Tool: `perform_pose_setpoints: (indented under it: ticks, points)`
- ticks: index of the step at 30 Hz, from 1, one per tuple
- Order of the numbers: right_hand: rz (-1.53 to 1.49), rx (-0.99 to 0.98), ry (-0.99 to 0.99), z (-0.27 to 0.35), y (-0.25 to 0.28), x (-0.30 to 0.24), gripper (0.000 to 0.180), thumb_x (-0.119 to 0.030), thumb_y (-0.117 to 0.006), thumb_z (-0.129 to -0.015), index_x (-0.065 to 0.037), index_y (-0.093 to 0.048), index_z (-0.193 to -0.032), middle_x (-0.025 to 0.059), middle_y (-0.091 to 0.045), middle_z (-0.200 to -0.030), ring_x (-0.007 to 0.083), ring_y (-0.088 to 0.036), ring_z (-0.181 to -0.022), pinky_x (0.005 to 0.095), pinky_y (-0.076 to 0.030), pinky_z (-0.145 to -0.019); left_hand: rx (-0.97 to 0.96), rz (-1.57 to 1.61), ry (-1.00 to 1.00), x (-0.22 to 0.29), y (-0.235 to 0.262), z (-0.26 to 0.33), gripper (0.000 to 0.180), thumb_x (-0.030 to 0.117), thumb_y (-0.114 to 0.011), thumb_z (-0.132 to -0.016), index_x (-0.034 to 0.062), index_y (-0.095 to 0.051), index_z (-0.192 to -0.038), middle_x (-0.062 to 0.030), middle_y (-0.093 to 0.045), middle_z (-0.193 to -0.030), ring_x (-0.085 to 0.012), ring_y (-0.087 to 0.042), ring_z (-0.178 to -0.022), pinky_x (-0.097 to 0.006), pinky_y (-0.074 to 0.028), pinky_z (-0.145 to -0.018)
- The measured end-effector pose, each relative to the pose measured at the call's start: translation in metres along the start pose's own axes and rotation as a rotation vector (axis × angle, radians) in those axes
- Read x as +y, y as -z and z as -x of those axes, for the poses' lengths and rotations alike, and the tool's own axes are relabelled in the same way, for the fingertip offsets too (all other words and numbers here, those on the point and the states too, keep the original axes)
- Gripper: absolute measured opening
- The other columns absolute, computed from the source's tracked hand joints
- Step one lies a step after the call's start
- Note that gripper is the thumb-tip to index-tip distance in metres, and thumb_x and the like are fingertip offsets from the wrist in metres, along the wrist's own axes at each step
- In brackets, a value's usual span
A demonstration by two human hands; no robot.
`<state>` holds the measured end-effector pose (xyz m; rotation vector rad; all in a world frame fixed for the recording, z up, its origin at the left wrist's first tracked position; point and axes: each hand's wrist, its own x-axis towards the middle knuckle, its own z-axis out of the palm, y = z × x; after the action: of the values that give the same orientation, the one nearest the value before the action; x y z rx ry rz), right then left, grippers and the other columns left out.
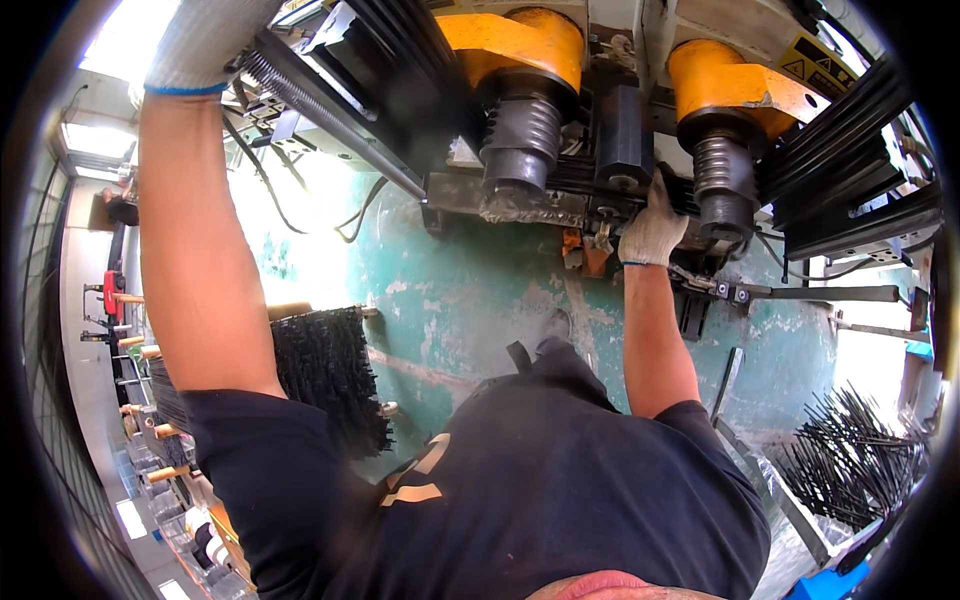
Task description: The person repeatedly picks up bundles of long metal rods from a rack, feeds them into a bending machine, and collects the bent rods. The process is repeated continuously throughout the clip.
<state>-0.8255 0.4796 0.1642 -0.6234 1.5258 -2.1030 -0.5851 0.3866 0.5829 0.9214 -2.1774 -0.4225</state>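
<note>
My left hand, in a whitish knit glove with a blue cuff, is raised at the upper left beside a coil spring on the machine. Its fingers run out of the picture, so what they touch is hidden. Lower and to the right, my right hand, gloved the same way, reaches in at the machine's lower front. One finger stretches up next to a black block; the other fingers are hard to make out. Two dark ribbed cylinders under orange arms stand on either side of that block.
A bundle of black strips hangs on a rack at the left. Many thin black rods lie in a metal-framed holder at the lower right. A horizontal bar juts out at the right. The floor is worn green paint.
</note>
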Motion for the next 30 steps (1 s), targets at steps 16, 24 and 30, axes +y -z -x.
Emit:
perform_pose_setpoints:
  ticks: [16,24,30]
  points:
    - [-0.107,-0.062,-0.148,0.151,0.070,-0.066,0.036,-0.016,-0.065,-0.100,0.008,-0.065,-0.127,0.0177,-0.069,-0.125,0.0237,-0.067,-0.114,0.0366,-0.054,-0.099,0.324,-0.057,-0.177,0.037,0.105,0.262,0.025,0.008,-0.076,-0.088,0.0036,-0.070,-0.111,-0.0070,-0.074,-0.097,-0.0195,-0.073,-0.092,-0.032,-0.060,-0.084]
    - [-0.069,-0.572,-0.134,0.264,0.020,-0.108,0.037,-0.028,-0.067,-0.103,0.008,-0.067,-0.106,0.0134,-0.071,-0.097,0.0213,-0.066,-0.083,0.0355,-0.057,-0.074,1.076,0.426,0.393,0.119,0.097,0.562,0.028,-0.002,-0.073,-0.088,0.0008,-0.064,-0.115,-0.0120,-0.074,-0.095,-0.0224,-0.073,-0.089,-0.037,-0.060,-0.082]
    - [-0.165,-1.033,-0.254,0.345,-0.039,-0.103,0.028,-0.013,-0.068,-0.101,0.012,-0.066,-0.115,0.0202,-0.072,-0.102,0.0263,-0.072,-0.087,0.0395,-0.063,-0.075,1.644,0.287,0.531,0.212,0.055,0.698,0.020,-0.003,-0.067,-0.094,0.0003,-0.060,-0.112,-0.0111,-0.071,-0.090,-0.0209,-0.072,-0.086,-0.034,-0.059,-0.079]
